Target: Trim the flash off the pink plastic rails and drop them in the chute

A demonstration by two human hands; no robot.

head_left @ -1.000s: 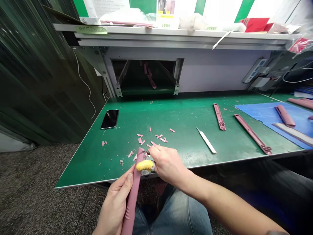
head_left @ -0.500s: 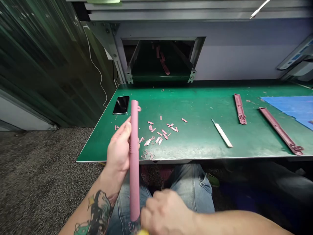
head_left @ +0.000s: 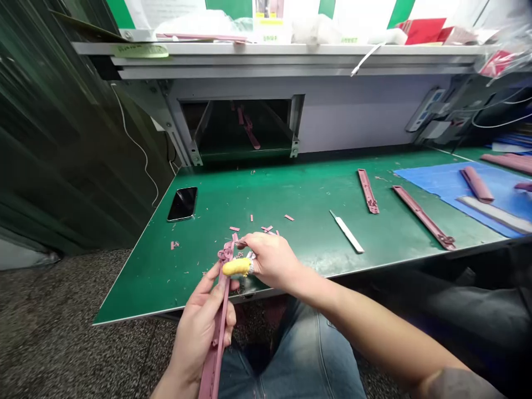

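Observation:
My left hand [head_left: 203, 316] is closed around a long pink plastic part [head_left: 219, 338], its hollow, ribbed side turned up. The part slants from my lap to the table edge, its looped end away from me. At that end, my right hand [head_left: 270, 260] is closed, with a yellow cover [head_left: 236, 267] on its thumb lying against the part. Something thin may be pinched in its fingers, too small to make out. Small pink offcuts [head_left: 268, 228] lie just beyond, partly hidden by my right hand.
A white-handled knife [head_left: 348, 233] lies right of my hands on the green table [head_left: 291, 188]. Two pink parts [head_left: 424, 216] and a blue sheet [head_left: 436, 177] are farther right. At left is a black phone [head_left: 183, 204]; behind it, a conveyor opening [head_left: 245, 149].
The pink part has turned from its smooth outer side to its hollow side, with its looped end now away from me. My right hand rose from my lap to that end. The view tilted up.

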